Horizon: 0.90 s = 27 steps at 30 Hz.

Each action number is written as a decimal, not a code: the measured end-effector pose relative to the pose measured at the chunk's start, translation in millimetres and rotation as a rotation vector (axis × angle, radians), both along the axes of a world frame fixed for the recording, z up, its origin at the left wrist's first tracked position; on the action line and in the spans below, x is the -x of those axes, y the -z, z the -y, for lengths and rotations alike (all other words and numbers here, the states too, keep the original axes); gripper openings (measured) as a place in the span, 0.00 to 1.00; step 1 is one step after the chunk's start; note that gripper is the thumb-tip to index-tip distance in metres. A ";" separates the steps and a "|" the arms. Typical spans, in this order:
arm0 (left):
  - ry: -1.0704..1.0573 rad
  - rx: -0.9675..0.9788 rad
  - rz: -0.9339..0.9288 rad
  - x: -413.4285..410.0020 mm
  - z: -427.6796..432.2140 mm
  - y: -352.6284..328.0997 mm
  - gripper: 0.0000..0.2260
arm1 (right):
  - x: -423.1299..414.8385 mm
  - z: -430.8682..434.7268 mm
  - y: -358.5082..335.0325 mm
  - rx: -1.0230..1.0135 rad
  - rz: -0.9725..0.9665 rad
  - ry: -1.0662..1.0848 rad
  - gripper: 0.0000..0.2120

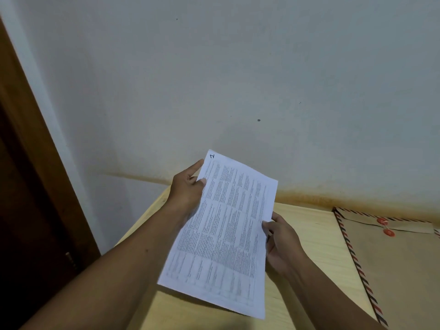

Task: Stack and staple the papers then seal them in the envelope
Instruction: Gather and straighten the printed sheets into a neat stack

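The left hand (188,188) was seen grasping the left edge of the papers (226,234) near their upper corner. Its thumb was laid on the printed face, its forefinger was stretched up along the edge, and the other fingers were hidden behind the sheet. The right hand (282,241) was clasped on the opposite edge, about midway down, with the thumb pressed on the front and the fingers curled behind. Between the two hands the papers were held up off the table (314,236), slanted so that the top leaned away and to the left. The front sheet was covered with dense small print set in columns, too fine to be read, and a handwritten "1" (212,156) was marked at its top left corner. Whether more than one sheet was held could not be told. The table was of pale wood and was set against a grey-white wall (214,79), along whose foot a yellowish-brown stain (309,198) was spread. To the right of the hands, apart from the papers, a brown envelope (400,270) was laid flat on the table. It was edged with red and dark stripes, its flap was folded down, and two red button fasteners (382,221) were set one above the other. A dark wooden door frame (28,163) was seen at the far left.
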<state>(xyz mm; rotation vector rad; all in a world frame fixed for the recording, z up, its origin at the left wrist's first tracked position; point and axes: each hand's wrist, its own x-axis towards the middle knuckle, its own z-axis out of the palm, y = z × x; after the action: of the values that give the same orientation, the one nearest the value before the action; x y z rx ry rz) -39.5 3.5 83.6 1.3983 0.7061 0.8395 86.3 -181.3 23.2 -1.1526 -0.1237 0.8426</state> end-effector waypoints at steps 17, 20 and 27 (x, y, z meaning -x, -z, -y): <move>0.120 -0.288 -0.273 12.2 -0.4 1.4 0.23 | -6.1 -4.3 0.2 0.397 0.407 0.163 0.22; 0.215 -0.301 -0.320 11.9 -2.5 10.6 0.22 | -17.1 -3.4 -4.4 0.594 0.827 0.328 0.23; 0.491 -0.256 -0.379 7.6 14.2 9.5 0.22 | -25.8 -5.3 -34.2 0.346 0.919 -0.128 0.10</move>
<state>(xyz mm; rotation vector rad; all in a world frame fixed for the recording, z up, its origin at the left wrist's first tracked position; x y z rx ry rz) -47.1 -10.7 74.1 1.8903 0.5090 0.2826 112.1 -176.0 57.4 -1.8084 -0.8383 0.3886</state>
